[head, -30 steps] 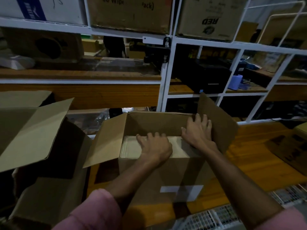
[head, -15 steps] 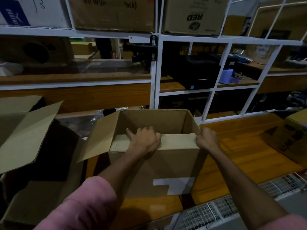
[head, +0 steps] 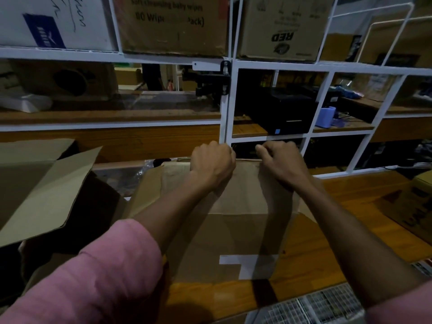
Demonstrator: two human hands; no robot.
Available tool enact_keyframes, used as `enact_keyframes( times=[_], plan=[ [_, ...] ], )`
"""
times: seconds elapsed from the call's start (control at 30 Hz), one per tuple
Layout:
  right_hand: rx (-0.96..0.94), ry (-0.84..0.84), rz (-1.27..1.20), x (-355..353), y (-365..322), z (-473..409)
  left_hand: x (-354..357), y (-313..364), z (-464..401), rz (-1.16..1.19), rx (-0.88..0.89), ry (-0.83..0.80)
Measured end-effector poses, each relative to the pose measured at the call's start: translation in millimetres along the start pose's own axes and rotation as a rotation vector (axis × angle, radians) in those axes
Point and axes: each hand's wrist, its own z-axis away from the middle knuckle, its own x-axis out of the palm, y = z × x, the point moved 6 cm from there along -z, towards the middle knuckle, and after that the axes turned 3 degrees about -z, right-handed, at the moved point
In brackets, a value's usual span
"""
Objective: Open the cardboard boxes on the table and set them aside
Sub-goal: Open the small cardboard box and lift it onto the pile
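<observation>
A brown cardboard box (head: 236, 232) with a white label on its near face stands on the wooden table (head: 346, 242) in front of me. My left hand (head: 211, 163) and my right hand (head: 280, 163) are side by side, fingers curled over the far top edge of a raised flap of this box. Its left side flap (head: 146, 190) hangs outward. The inside of the box is hidden behind the raised flap and my arms.
A large opened cardboard box (head: 46, 195) with spread flaps stands at the left. Another brown box (head: 411, 206) lies at the right edge. A white metal shelf frame (head: 228, 99) with boxes and a black device (head: 282, 111) rises behind. A wire grid (head: 308, 309) lies at the near edge.
Both hands moved from the near rim and right corner of the box up to the top edge of a flap, which now stands raised and hides the open inside.
</observation>
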Motion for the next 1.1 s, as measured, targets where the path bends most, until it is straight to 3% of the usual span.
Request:
enact_keyframes(
  times=[0.1, 0.17, 0.27, 0.37, 0.43, 0.6, 0.7, 0.8, 0.9, 1.1],
  plan=[
    [0.07, -0.357, 0.025, -3.4, -13.6, -7.9, -4.4, -1.6, -2.2, 0.044, -0.1, -0.293],
    [0.127, -0.606, 0.055, 2.0, -16.4, 1.6, -0.7, 4.3, 4.7, 0.088, -0.04, -0.552],
    [0.148, -0.836, 0.062, 11.8, -15.8, 20.2, 0.9, 16.3, 30.5, 0.208, 0.074, -0.886],
    [0.183, -1.013, 0.013, 28.1, -12.8, 44.7, 7.4, 19.9, 52.1, 0.233, 0.109, -1.006],
    [0.196, -1.039, -0.011, 41.1, -9.3, 62.0, 22.4, 20.5, 66.5, 0.209, 0.135, -1.019],
    [0.118, -0.911, -0.102, 69.5, -3.6, 104.7, 75.2, 4.2, 94.5, 0.188, 0.048, -0.81],
    [-0.009, -0.632, 0.06, 75.3, -2.4, 117.2, 85.1, -0.7, 104.6, 0.05, 0.071, -0.517],
    [-0.049, -0.359, 0.144, 78.9, -9.4, 125.9, 82.2, 3.0, 116.5, 0.077, 0.134, -0.242],
    [-0.069, -0.22, 0.203, 85.8, -6.0, 131.4, 82.4, 0.7, 123.8, 0.103, 0.17, -0.128],
    [-0.185, 0.082, 0.083, 86.0, 16.3, 155.3, 99.7, -16.5, 151.6, 0.165, 0.169, 0.076]
  ],
)
